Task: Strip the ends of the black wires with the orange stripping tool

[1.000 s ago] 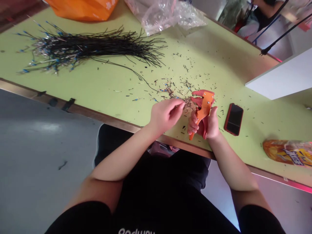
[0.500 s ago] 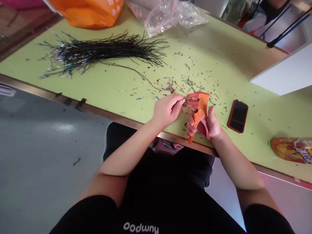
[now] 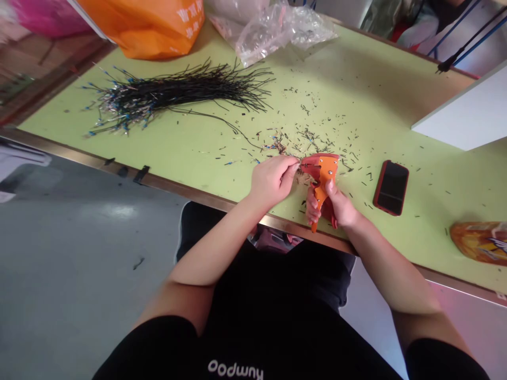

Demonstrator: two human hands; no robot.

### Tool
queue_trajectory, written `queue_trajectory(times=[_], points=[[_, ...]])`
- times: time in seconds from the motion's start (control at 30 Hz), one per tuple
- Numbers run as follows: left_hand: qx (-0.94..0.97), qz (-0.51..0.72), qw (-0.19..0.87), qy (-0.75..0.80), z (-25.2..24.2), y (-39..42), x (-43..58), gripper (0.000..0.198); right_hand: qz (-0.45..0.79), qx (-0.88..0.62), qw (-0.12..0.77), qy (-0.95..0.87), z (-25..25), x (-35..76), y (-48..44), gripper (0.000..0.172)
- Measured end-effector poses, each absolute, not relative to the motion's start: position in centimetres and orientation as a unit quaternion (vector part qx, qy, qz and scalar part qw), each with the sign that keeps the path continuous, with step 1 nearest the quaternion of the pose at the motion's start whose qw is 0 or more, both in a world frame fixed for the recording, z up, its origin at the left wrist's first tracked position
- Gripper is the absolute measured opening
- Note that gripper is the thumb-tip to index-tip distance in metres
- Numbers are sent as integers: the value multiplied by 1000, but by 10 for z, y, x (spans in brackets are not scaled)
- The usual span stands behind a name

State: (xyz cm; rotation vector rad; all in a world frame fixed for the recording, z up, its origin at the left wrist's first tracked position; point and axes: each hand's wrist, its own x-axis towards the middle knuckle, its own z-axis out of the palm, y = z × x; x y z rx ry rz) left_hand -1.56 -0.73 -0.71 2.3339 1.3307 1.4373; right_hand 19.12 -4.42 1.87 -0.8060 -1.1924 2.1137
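My right hand [image 3: 332, 203] grips an orange and red wire stripper [image 3: 328, 171], fingers wrapped round its handles and thumb pressed on the orange body. The handles are close together, and the jaws point left. My left hand [image 3: 273, 177] is closed in a pinch right at the jaws. A thin black wire [image 3: 249, 140] runs from the left side toward my left hand; its end at the fingertips is mostly hidden. Behind, to the left, lies a big bundle of black wires [image 3: 186, 89] with blue and silvery parts at its left ends. Cut black bits [image 3: 311, 137] are scattered around the tool.
On the green table [image 3: 380, 116], a phone [image 3: 391, 187] in a red case lies right of my right hand. Farther right lies an orange drink bottle [image 3: 481, 243]. An orange bag [image 3: 158, 26] and clear plastic bags [image 3: 273, 31] are at the back; a white panel [image 3: 463, 113] stands at right.
My right hand has squeezed the stripper's handles together, and its thumb has moved onto the orange body. My left hand stays pinched at the jaws. The whole view has shifted slightly.
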Motion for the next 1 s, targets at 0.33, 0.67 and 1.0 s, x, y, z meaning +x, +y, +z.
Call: queue_trajectory(times=[0.33,0.67,1.0], points=[[768,465,38,439,-7,-9,-17,43,767,-333,315,-449,18,181,-52,70],[714,527,55,458,-6,-7,-21,44,758,-281,332,-486,22,194,-45,70],[704,539,60,459,-2,-6,-23,42,742,-275,392,-469,30,205,-34,75]])
